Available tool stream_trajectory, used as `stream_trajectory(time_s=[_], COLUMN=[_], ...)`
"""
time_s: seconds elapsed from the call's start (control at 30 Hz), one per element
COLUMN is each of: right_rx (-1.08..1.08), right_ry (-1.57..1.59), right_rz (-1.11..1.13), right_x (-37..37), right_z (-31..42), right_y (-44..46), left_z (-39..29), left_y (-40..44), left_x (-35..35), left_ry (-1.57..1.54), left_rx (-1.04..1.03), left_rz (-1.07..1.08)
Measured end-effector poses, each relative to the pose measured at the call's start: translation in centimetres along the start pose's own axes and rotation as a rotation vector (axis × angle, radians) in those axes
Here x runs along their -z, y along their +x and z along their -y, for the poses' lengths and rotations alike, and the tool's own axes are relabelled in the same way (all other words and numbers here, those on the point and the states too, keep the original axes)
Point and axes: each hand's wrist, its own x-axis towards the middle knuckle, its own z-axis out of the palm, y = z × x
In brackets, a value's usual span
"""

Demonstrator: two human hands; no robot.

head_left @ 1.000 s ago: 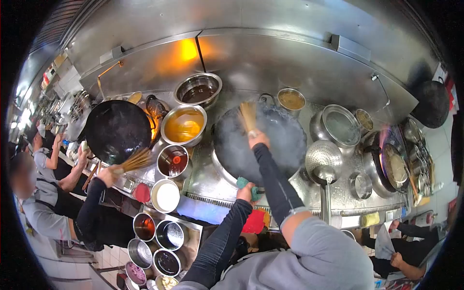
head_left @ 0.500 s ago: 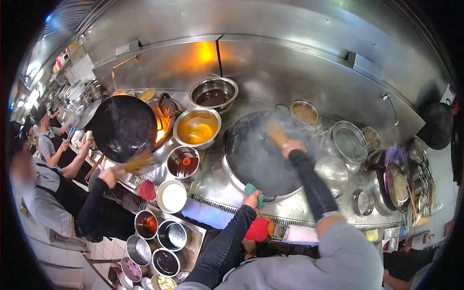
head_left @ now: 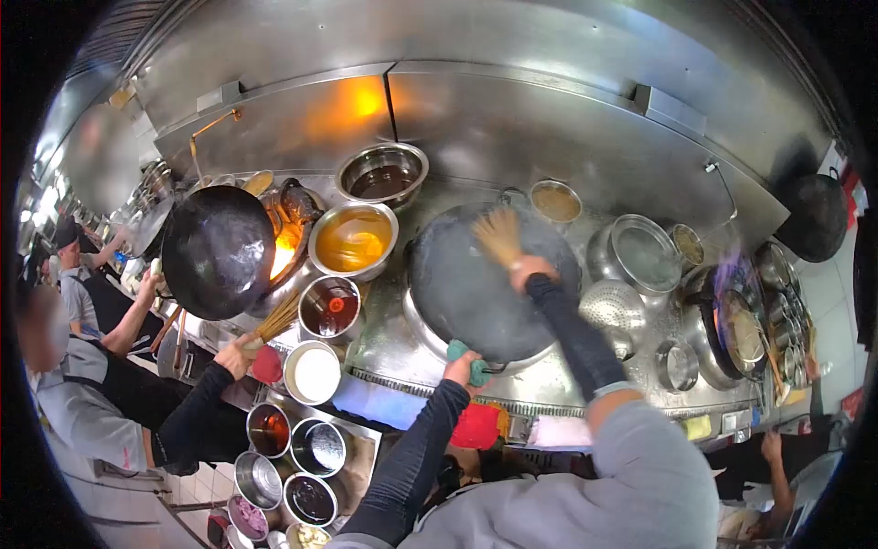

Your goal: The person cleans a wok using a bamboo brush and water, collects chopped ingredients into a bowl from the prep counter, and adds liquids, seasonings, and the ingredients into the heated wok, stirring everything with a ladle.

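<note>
A large dark wok (head_left: 457,302) sits on the range in front of me, with steam over its bowl. My right hand (head_left: 533,271) is closed around a bamboo wok brush (head_left: 498,236), its bristles splayed against the far inside of the wok. At the near rim, my left hand (head_left: 463,368) grips a green cloth (head_left: 467,362) wrapped over the wok's handle. A red cloth (head_left: 476,426) lies just below that hand at the range's front edge.
On my left, a co-worker's hand (head_left: 237,357) holds another bamboo brush (head_left: 279,317) near a tilted wok (head_left: 218,253) beside a flame. Bowls of yellow liquid (head_left: 353,240) and dark liquid (head_left: 382,174) stand between the woks. A perforated strainer (head_left: 612,316) lies right.
My right hand and brush have shifted left and slightly up within the wok. The co-worker's brush has dropped away from the other wok, which has tilted more. My left hand keeps its hold.
</note>
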Motion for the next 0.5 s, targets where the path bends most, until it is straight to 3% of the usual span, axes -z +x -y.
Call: stream_trajectory(time_s=[0.03,0.17,0.3,0.33,0.4,0.43,0.5], right_rx=[-0.066,0.253,0.505,0.444,0.305,0.19,0.23], right_ry=[0.088,0.286,0.006,-0.215,-0.422,-0.44,-0.488], right_rz=[-0.092,-0.016,0.203,0.301,0.289,0.18,-0.093], right_x=[-3.8,-3.3,-0.8,1.7,5.1,6.5,10.0], right_z=[1.6,2.1,-7.3,-8.6,-12.5,-13.7,-12.8], right_y=[0.1,-10.3,-14.2,-13.5,-9.2,-5.6,-1.0], left_z=[0.0,0.3,0.2,0.3,0.6,0.4,0.0], left_y=[0.1,0.9,-0.4,0.1,0.5,0.2,-0.8], left_x=[0.1,0.5,-0.5,0.0,0.4,0.3,-0.2], left_ry=[-0.001,0.076,-0.025,0.013,0.036,0.026,0.008], left_rx=[0.007,-0.07,-0.152,-0.147,-0.127,-0.125,-0.109], left_rz=[0.004,-0.018,-0.044,-0.018,-0.026,-0.028,-0.018])
